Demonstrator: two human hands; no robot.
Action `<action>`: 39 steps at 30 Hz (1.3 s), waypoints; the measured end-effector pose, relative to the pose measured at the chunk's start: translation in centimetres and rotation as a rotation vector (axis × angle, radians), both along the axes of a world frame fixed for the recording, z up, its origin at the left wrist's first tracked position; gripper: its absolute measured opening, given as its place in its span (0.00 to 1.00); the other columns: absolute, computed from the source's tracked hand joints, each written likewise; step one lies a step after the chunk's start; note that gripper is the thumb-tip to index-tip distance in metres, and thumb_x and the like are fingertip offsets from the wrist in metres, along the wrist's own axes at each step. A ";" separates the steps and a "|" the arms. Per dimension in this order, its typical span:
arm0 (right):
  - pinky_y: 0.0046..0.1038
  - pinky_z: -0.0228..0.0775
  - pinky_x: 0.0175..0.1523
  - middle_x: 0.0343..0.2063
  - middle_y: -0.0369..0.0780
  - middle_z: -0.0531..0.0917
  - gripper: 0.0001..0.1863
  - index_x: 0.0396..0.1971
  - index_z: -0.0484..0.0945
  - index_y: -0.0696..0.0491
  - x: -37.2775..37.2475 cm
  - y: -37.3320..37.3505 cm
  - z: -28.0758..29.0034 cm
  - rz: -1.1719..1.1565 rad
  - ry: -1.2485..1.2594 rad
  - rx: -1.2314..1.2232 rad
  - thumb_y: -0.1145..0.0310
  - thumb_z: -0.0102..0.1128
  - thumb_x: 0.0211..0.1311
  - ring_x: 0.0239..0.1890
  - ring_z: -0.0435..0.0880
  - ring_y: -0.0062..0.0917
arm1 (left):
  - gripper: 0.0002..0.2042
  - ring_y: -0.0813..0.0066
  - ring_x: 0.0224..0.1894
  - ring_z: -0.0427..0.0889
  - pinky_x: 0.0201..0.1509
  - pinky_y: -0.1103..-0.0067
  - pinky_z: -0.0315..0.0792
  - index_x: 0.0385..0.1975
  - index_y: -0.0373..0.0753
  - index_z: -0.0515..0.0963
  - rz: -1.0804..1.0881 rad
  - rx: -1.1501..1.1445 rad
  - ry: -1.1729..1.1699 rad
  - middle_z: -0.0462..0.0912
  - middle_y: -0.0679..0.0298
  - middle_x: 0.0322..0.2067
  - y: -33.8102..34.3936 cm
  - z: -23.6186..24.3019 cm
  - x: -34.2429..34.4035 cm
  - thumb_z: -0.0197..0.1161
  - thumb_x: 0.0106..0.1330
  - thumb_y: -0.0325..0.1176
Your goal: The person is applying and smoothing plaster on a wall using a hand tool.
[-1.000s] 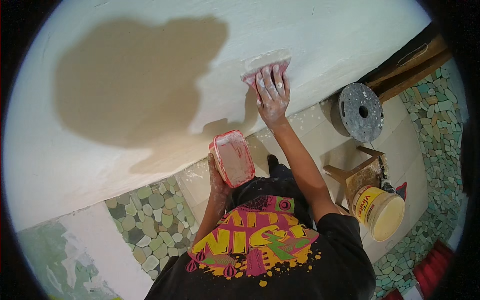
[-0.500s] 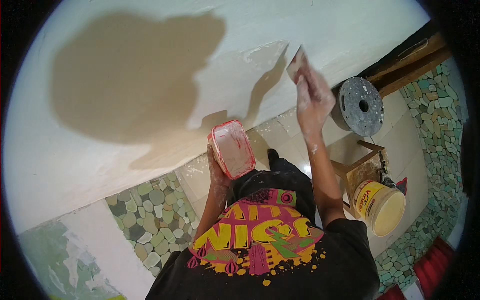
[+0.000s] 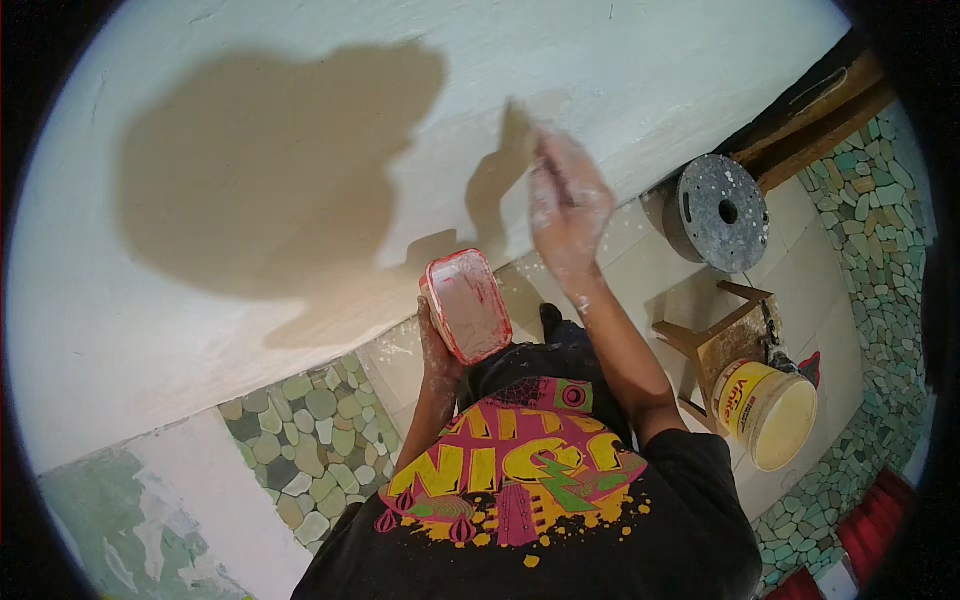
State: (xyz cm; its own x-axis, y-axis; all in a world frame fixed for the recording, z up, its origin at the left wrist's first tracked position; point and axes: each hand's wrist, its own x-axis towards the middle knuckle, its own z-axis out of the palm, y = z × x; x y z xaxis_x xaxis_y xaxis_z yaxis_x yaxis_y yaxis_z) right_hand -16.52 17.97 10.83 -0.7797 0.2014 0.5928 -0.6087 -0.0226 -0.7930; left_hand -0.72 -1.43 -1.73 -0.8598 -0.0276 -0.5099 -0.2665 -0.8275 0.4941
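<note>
My left hand grips a rectangular plastic container with a red rim and pale paste inside, held at waist height. My right hand, whitened with paste and blurred by motion, is closed round a flat spreader, its edge hard to make out. It is raised above and right of the container, before the white wall, where its shadow falls; whether the tool touches the wall I cannot tell. A faint smeared patch lies on the wall behind it.
A grey perforated disc-topped drum stands by the wall. Below it are a wooden stool with dark items and a yellow bucket. Dark wood edges the wall at right. The floor has beige tiles and pebble mosaic.
My right hand left the wall patch, swung right with the spreader turned edge-on, and has since moved back left toward the wall patch. The container in my left hand has shifted slightly.
</note>
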 end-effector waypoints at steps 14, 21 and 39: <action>0.44 0.63 0.65 0.59 0.40 0.80 0.29 0.57 0.80 0.50 0.0 0.5 1.4 -0.320 0.235 0.635 0.75 0.61 0.48 0.65 0.74 0.40 | 0.36 0.58 0.63 0.74 0.66 0.58 0.71 0.69 0.44 0.63 0.015 -0.008 -0.013 0.71 0.57 0.64 0.7 0.1 -0.2 0.46 0.71 0.66; 0.47 0.54 0.72 0.64 0.35 0.75 0.34 0.59 0.79 0.46 -0.5 1.6 -4.8 -0.342 0.241 1.039 0.69 0.65 0.44 0.69 0.69 0.34 | 0.36 0.58 0.63 0.74 0.66 0.58 0.71 0.69 0.45 0.63 0.050 0.018 -0.042 0.71 0.57 0.64 0.8 -0.6 -0.1 0.47 0.71 0.65; 0.42 0.61 0.70 0.61 0.33 0.78 0.29 0.58 0.80 0.45 -0.6 3.7 -3.0 -0.326 0.438 1.105 0.66 0.64 0.50 0.64 0.75 0.31 | 0.34 0.57 0.60 0.76 0.64 0.59 0.73 0.68 0.43 0.64 0.061 0.009 -0.054 0.74 0.57 0.61 0.9 1.6 -0.6 0.43 0.73 0.63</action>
State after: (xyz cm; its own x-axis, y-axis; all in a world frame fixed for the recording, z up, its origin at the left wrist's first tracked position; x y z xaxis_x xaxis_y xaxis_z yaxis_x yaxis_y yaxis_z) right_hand -17.14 21.72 7.79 -0.4797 -0.4262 0.7670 -0.6793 0.7336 -0.0172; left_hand -1.36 -0.57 -0.18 -0.8279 -0.0740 -0.5560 -0.2416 -0.8475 0.4726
